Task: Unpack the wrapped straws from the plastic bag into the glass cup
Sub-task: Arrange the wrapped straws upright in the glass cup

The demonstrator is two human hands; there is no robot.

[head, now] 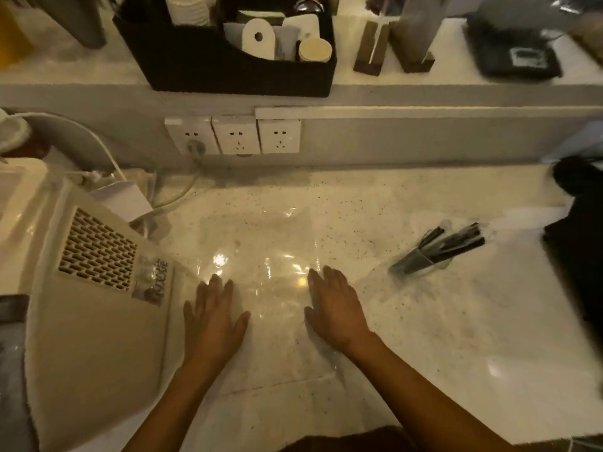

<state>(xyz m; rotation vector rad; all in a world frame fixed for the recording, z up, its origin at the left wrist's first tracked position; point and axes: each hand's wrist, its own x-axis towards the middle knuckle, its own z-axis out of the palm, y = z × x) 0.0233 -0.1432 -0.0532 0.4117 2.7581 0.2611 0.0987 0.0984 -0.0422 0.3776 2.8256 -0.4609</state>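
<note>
A clear plastic bag (261, 256) lies flat on the speckled white counter (456, 321), with nothing visible inside it. My left hand (210, 318) rests palm down on the bag's left side with straight fingers. My right hand (336, 308) presses flat on the bag's right edge. To the right, a glass cup (414, 264) stands on the counter and holds several dark wrapped straws (453, 243) that stick out of its top. Both hands are well left of the cup.
A cream machine with a vent grille (98, 249) crowds the left side. Three wall sockets (233, 135) and a cable sit behind the bag. A black organiser box (228, 66) stands on the raised shelf. A dark object (580, 256) fills the right edge.
</note>
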